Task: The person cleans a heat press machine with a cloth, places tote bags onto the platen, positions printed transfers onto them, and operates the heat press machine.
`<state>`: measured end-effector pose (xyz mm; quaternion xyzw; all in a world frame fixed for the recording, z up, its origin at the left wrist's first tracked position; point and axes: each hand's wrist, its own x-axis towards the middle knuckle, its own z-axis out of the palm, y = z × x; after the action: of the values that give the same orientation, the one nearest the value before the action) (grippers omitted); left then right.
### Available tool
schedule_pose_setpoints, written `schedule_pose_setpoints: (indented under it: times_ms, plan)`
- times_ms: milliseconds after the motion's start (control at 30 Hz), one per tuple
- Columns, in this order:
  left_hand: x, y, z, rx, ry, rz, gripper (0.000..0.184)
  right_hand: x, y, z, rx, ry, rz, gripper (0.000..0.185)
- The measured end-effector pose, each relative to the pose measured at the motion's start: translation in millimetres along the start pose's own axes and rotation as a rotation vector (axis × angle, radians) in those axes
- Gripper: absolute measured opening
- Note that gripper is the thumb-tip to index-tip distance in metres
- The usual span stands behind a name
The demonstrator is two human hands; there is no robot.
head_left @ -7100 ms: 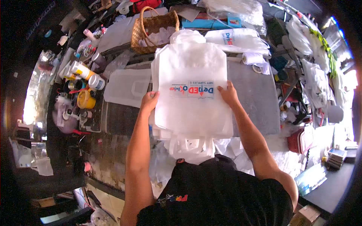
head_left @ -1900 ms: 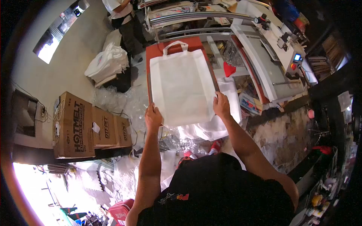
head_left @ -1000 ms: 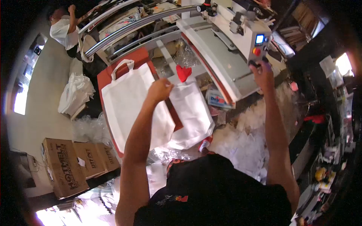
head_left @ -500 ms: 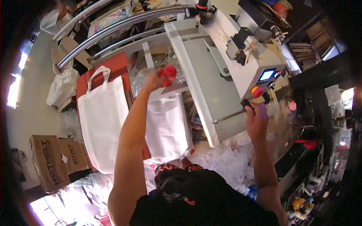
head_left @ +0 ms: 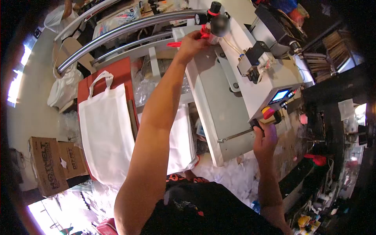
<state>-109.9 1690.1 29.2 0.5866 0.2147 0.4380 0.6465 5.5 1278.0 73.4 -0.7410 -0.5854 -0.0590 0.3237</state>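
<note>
My left hand (head_left: 192,45) is closed on a red cloth (head_left: 204,32) near the top of the heat press, beside its pressure gauge (head_left: 200,19). Fingers of my right hand (head_left: 265,137) wrap round a black handle (head_left: 256,124) at the front corner of the press head (head_left: 270,92), just below a red and yellow button (head_left: 268,112). Left of my forearm, a white tote bag (head_left: 106,133) lies flat on a red pad (head_left: 124,70). More white bags (head_left: 182,137) hang partly behind my left arm. The press plate (head_left: 229,117) is grey.
Steel rails (head_left: 129,30) run across the top left. Cardboard boxes (head_left: 47,166) stand at the lower left. A person (head_left: 67,9), partly visible, is at the top left. Clear plastic (head_left: 143,88) lies under the frame, and white scraps (head_left: 231,176) cover the floor.
My left hand has carried the red cloth up and right to the press's gauge end. My right hand stays on the black handle, with the press head appearing slightly lower and farther right.
</note>
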Motion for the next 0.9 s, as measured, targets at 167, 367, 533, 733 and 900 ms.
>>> schedule_pose_setpoints:
  times_ms: [167,367,533,733,900]
  plan:
    - [11,-8,4,0.279,0.138,0.081,0.03,1,0,1,-0.005,0.029,-0.005,0.018]
    - [4,4,12,0.567,0.26,0.179,0.032,2,-3,0,0.011,0.035,0.0,0.015]
    - [22,-17,3,0.397,0.245,0.258,0.029,1,-3,2,0.011,0.041,0.012,0.015]
    - [13,3,4,0.538,0.225,0.209,0.028,0,1,4,-0.018,0.061,-0.032,0.014]
    - [12,1,1,0.586,0.212,0.26,0.03,-1,-2,4,-0.056,0.05,-0.029,0.017]
